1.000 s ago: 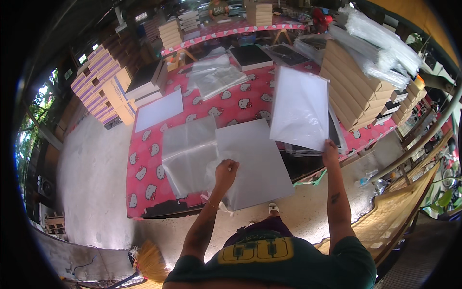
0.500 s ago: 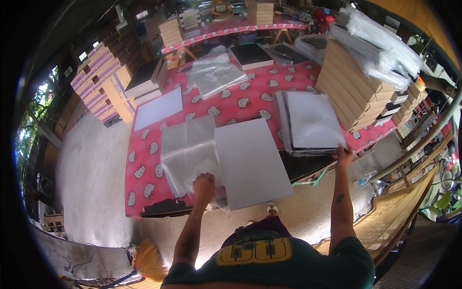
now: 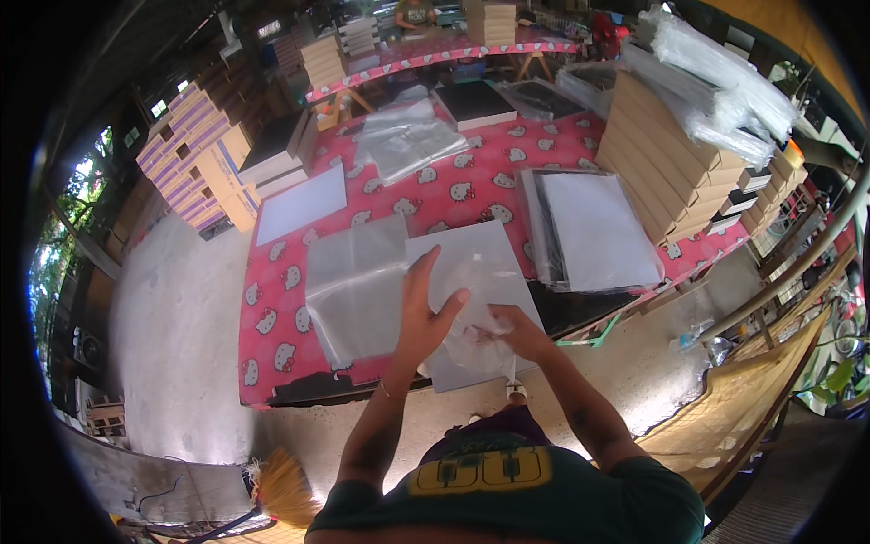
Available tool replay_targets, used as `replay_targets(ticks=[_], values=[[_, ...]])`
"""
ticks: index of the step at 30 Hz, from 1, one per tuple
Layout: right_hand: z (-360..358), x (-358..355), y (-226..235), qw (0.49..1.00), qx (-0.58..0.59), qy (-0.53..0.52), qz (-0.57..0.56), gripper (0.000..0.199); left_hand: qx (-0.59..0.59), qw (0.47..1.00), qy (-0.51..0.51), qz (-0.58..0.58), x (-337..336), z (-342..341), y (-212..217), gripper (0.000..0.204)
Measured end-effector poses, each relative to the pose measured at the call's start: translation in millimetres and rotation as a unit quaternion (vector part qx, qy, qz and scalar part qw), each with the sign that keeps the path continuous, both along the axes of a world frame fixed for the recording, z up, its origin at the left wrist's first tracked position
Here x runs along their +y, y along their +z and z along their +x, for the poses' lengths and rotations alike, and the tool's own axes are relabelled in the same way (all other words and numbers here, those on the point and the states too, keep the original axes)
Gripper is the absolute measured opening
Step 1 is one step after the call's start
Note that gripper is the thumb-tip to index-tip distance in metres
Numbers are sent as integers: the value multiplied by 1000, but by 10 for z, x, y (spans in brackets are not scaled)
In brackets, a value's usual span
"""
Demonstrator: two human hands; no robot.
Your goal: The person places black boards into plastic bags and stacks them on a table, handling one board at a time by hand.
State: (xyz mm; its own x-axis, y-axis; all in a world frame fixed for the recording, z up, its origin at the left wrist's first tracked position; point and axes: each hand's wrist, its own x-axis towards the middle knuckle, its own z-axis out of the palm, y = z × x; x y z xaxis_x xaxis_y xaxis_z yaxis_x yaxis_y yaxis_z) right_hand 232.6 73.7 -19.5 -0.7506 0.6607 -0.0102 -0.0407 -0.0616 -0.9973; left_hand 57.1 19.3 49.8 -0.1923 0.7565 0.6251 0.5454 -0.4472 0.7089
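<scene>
A clear plastic bag (image 3: 469, 352) lies loosely crumpled over a white rectangular board (image 3: 476, 240) at the table's front edge. On the bag's left side my left hand (image 3: 426, 313) stands open, its thumb apart from its stretched fingers. My right hand (image 3: 518, 333) has its fingers closed on the bag's right side. Left of the board lies a pile of flat clear bags (image 3: 358, 272). To the right is a stack of bagged sheets (image 3: 598, 227) with a white one on top.
The pink patterned tablecloth (image 3: 494, 186) covers the table. Black-topped boxes (image 3: 473, 102), more clear bags (image 3: 412, 140) and a white sheet (image 3: 304, 204) lie farther back. Brown cartons (image 3: 666, 163) are stacked at right under wrapped plastic bundles (image 3: 716, 77). A broom (image 3: 285, 490) is at lower left.
My right hand has come left from the bagged stack to above the white board. My left hand has moved right and opened, and a clear bag is now over the board.
</scene>
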Motion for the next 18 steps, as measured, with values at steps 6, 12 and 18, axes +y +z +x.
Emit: replay_targets(ticks=[6,12,18], values=[[450,366,91,992,11,-102,-77,18,-54,948,-59,-309,-71,-568,-528,30],[492,421,-125,988,11,-99,-116,17,15,989,119,-89,51,-769,-437,33],[180,65,71,999,-35,-16,-27,35,215,973,84,-16,-155,49,-196,34]])
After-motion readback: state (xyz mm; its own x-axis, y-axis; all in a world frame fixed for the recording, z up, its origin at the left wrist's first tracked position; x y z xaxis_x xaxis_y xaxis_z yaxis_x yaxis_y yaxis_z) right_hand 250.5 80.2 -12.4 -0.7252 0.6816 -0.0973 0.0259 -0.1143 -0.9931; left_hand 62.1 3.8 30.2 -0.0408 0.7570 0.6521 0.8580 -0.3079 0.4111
